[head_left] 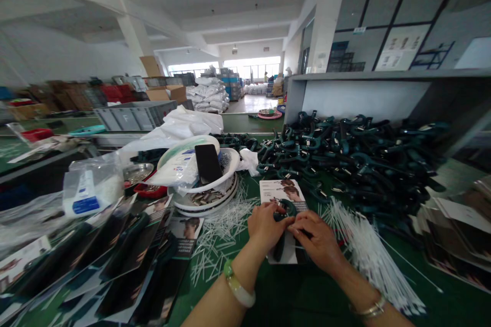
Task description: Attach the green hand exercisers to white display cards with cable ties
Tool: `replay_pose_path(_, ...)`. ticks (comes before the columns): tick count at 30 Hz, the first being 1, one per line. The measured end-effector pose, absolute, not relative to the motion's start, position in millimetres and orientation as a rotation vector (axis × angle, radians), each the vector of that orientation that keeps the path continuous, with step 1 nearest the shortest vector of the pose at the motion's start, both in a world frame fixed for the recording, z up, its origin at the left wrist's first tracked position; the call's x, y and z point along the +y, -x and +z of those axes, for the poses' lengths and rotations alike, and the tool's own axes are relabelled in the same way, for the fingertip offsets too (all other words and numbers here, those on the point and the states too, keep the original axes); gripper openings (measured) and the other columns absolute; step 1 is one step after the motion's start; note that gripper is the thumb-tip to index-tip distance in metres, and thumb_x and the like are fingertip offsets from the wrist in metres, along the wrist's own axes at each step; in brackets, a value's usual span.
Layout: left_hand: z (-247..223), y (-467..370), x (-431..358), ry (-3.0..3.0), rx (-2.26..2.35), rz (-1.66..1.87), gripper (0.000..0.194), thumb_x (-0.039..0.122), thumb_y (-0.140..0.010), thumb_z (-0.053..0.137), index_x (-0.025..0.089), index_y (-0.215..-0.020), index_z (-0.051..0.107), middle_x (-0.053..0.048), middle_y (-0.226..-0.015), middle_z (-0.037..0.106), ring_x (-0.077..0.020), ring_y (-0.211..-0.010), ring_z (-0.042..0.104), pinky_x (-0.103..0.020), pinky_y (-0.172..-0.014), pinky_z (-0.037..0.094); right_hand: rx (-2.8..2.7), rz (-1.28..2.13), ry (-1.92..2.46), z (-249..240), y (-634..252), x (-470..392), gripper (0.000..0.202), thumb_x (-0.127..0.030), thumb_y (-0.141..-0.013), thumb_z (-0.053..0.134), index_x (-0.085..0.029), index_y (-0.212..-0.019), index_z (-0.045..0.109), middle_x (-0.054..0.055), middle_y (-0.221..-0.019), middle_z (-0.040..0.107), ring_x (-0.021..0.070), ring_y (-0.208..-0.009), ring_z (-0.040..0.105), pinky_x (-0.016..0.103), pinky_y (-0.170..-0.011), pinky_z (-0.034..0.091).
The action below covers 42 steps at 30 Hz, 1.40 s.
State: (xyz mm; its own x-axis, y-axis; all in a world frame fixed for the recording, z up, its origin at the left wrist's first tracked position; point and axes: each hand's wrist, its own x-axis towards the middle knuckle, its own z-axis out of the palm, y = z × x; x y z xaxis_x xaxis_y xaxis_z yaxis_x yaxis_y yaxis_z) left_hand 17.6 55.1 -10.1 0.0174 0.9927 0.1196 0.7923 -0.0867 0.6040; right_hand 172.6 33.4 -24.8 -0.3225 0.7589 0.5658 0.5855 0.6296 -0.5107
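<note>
A printed card [274, 190] lies on the green work table in front of me, with a dark green tool [279, 249] with a ring-shaped end on top of it. My left hand [266, 227] is closed around the tool's ring end. Close against it, my right hand [316, 240] has its fingers bent and pinched at the tool. What sits between those right fingertips is hidden. Just right of my right hand is a fanned bundle of white cable ties [378, 260]. Left of my left hand lie scattered white plastic strips [222, 235].
Many dark green tools [356, 158] are heaped at the back right. Carded tools [126, 250] overlap at the left. A white basin [230, 168] holding a phone [207, 163] stands on stacked trays. More cards [460, 235] are piled right. A grey crate [134, 115] stands behind.
</note>
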Motion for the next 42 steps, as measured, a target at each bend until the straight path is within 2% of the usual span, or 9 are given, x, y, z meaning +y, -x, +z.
replay_pose_path(5,-8,-22,58,-1.998,1.804,0.732,0.020,0.046,-0.073,0.061,0.030,-0.083,0.068,-0.001,-0.103,0.064,-0.0247,-0.096,0.056,-0.035,-0.077,0.043,-2.135,0.270,0.982,-19,-174,36,0.018,-0.019,-0.085,0.046,-0.019,-0.072,0.058,0.005,-0.084,0.058,0.0165,-0.081,0.056,0.030,-0.070,0.046)
replay_pose_path(7,-8,-23,56,-2.026,1.795,0.800,0.019,0.044,-0.072,0.063,0.029,-0.083,0.069,-0.001,-0.105,0.063,-0.0245,-0.097,0.056,-0.036,-0.081,0.043,-2.143,0.282,1.052,-11,-180,32,0.014,-0.022,-0.086,0.047,-0.019,-0.079,0.059,0.006,-0.087,0.059,0.0171,-0.084,0.056,0.031,-0.074,0.046)
replay_pose_path(12,-10,-6,45,-1.933,1.804,1.307,0.029,0.040,-0.073,0.064,0.027,-0.099,0.065,-0.006,-0.121,0.053,-0.0264,-0.108,0.050,-0.043,-0.093,0.037,-2.342,0.198,1.362,6,-195,5,0.018,-0.033,-0.081,0.055,-0.020,-0.091,0.060,0.007,-0.093,0.059,0.0205,-0.083,0.057,0.033,-0.071,0.046)
replay_pose_path(15,-24,10,33,-1.598,1.744,1.522,0.037,0.040,-0.077,0.058,0.021,-0.109,0.056,-0.009,-0.112,0.055,-0.0213,-0.096,0.055,-0.039,-0.086,0.043,-2.438,0.067,1.525,9,-191,-11,0.015,-0.027,-0.083,0.050,-0.019,-0.089,0.061,0.007,-0.088,0.060,0.0205,-0.078,0.058,0.032,-0.066,0.045)
replay_pose_path(18,-46,18,20,-1.251,1.494,1.405,0.044,0.043,-0.071,0.064,0.015,-0.104,0.053,-0.005,-0.086,0.061,-0.0150,-0.070,0.058,-0.029,-0.068,0.048,-2.505,-0.118,1.567,9,-178,-19,0.015,-0.020,-0.082,0.048,-0.018,-0.089,0.061,0.008,-0.085,0.060,0.0202,-0.077,0.057,0.029,-0.063,0.042)
replay_pose_path(22,-62,15,9,-1.138,1.201,1.341,0.029,0.037,-0.070,0.067,0.013,-0.084,0.059,-0.002,-0.071,0.062,-0.0126,-0.065,0.058,-0.023,-0.062,0.046,-2.622,-0.256,1.581,12,-163,-19,0.018,-0.010,-0.079,0.047,-0.018,-0.083,0.062,0.007,-0.083,0.061,0.0196,-0.076,0.056,0.026,-0.060,0.040)
replay_pose_path(31,-62,10,10,-1.190,1.257,1.417,0.021,0.033,-0.071,0.065,0.014,-0.081,0.061,-0.002,-0.072,0.064,-0.0131,-0.064,0.059,-0.023,-0.060,0.046,-2.765,-0.376,1.688,10,-154,-23,0.031,0.000,-0.078,0.043,-0.016,-0.092,0.066,0.012,-0.096,0.062,0.0258,-0.090,0.057,0.030,-0.065,0.049)
replay_pose_path(36,-66,11,11,-1.231,1.235,1.399,0.020,0.033,-0.074,0.063,0.015,-0.081,0.061,-0.002,-0.071,0.063,-0.0119,-0.063,0.057,-0.022,-0.059,0.045,-2.762,-0.320,1.662,13,-167,-23,0.033,-0.005,-0.079,0.047,-0.020,-0.104,0.062,0.013,-0.106,0.059,0.0270,-0.092,0.057,0.034,-0.064,0.052)
replay_pose_path(42,-67,11,11,-1.172,1.208,1.404,0.021,0.034,-0.073,0.063,0.015,-0.082,0.062,-0.002,-0.073,0.065,-0.0129,-0.065,0.059,-0.022,-0.060,0.046,-2.778,-0.365,1.589,3,-169,-25,0.026,-0.002,-0.078,0.046,-0.018,-0.089,0.064,0.011,-0.100,0.060,0.0268,-0.092,0.058,0.034,-0.064,0.053)
